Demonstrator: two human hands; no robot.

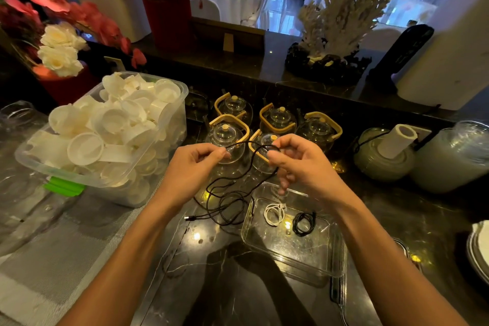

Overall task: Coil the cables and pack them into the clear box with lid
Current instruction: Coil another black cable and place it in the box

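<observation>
A long black cable (225, 201) hangs from both hands above the dark marble counter, its loose loops and plug end lying left of the clear box (321, 259). My left hand (195, 164) pinches the cable between thumb and fingers. My right hand (299, 159) grips a loop of the same cable a short way to the right. Inside the open clear box lie a coiled white cable (274, 214) and a coiled black cable (304, 222). The box's lid cannot be picked out with certainty.
A large clear bin (169, 137) full of white plastic cups stands at the left. Several glass teapots (277, 119) with wooden handles stand behind my hands. Glass jars (449, 156) sit at the right, plates (479, 249) at the far right edge, flowers at the back left.
</observation>
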